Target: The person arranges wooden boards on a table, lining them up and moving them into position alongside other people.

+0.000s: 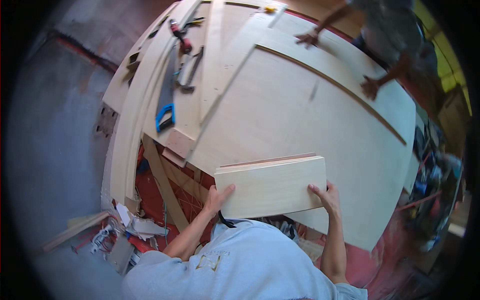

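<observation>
A stack of short pale boards [270, 187] is held level in front of my body, its long side running left to right. My left hand [216, 199] grips the left end, thumb on top and the other fingers hidden underneath. At the opposite end my right hand [327, 195] is closed round the edge in the same way. Beyond the stack lies a large pale wooden sheet [300, 110], with a thin dark-edged strip [330, 82] across its far part.
A handsaw [166, 116] with a blue handle, a hammer [187, 89] and a red-and-black tool [181, 37] lie at the left. Long planks [145, 90] run along that side. Another person [395, 40] reaches over the far right edge. Scrap [140, 225] litters the lower left floor.
</observation>
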Available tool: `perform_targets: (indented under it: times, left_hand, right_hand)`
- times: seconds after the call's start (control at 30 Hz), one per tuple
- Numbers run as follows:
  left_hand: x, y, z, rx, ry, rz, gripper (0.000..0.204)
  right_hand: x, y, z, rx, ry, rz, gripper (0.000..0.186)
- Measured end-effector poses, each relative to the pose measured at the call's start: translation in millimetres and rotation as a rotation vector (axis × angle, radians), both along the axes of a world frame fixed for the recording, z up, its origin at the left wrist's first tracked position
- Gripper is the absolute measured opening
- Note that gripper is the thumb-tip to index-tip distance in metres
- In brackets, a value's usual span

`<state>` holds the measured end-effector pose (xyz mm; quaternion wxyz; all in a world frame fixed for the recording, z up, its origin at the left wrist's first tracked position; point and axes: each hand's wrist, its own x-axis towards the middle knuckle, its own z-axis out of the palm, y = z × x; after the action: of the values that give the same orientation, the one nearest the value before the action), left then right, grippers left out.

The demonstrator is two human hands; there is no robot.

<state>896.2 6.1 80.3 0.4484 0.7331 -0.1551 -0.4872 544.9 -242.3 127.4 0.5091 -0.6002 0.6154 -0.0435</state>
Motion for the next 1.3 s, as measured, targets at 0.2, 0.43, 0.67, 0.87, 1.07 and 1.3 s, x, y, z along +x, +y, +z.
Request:
perform_targets:
  times: [0.2, 0.43, 0.67, 0.87, 1.07, 1.3]
  left_hand:
    - [103.5, 55.3, 5.6, 0.088, 0.017, 0.207, 0.069]
    - [142.3, 57.7, -8.5, 0.112, -0.010, 0.176, 0.066]
    - [178.6, 32.0, -26.0, -0.023, -0.114, -0.221, 0.060]
    - [228.2, -40.0, -30.2, 0.155, -0.099, -0.359, 0.072]
    - [224.6, -50.4, -30.9, 0.237, -0.284, -0.466, 0.080]
    - [202.0, -74.6, 14.4, 0.362, -0.555, -0.539, 0.073]
  right_hand:
    - [195.6, -52.8, -0.2, -0.030, -0.100, 0.265, 0.061]
    - [252.5, -49.6, -40.0, 0.077, 0.083, 0.230, 0.064]
    - [163.2, 45.6, -58.9, 0.139, -0.093, -0.125, 0.059]
    - [133.8, 147.0, -70.4, 0.302, -0.201, -0.377, 0.060]
    - [120.0, 164.5, -86.7, 0.336, -0.347, -0.295, 0.057]
    - [97.1, 139.7, -94.5, 0.400, -0.230, -0.084, 0.066]
